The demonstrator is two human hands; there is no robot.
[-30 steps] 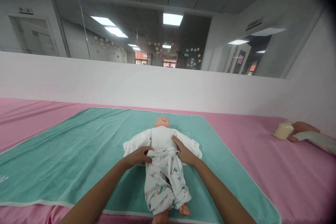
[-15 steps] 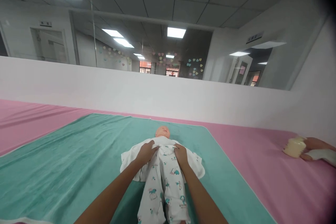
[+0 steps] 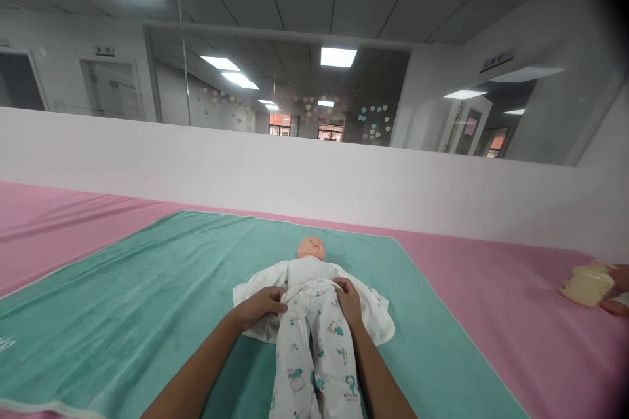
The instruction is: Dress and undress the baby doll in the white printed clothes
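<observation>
A baby doll (image 3: 311, 248) lies on its back, its head toward the wall. White printed baby trousers (image 3: 314, 340) cover its legs up to the waist. Beneath and around the doll's upper body spreads a white top (image 3: 376, 314). My left hand (image 3: 262, 306) is closed at the left side of the trousers' waist, thumb and fingers at the cloth edge. At the opposite side, my right hand (image 3: 348, 301) has its curled fingers on the waistband. The doll's feet are out of view below.
A green towel (image 3: 147, 301) lies under the doll on a pink sheet (image 3: 466, 288). At the far right another person's hand (image 3: 620, 278) is at a pale yellow object (image 3: 587, 283). A white wall (image 3: 275, 163) with a wide window rises behind.
My left hand has moved outward and down from the front of the waistband to its side. My right hand has shifted slightly outward. The view has turned a little left.
</observation>
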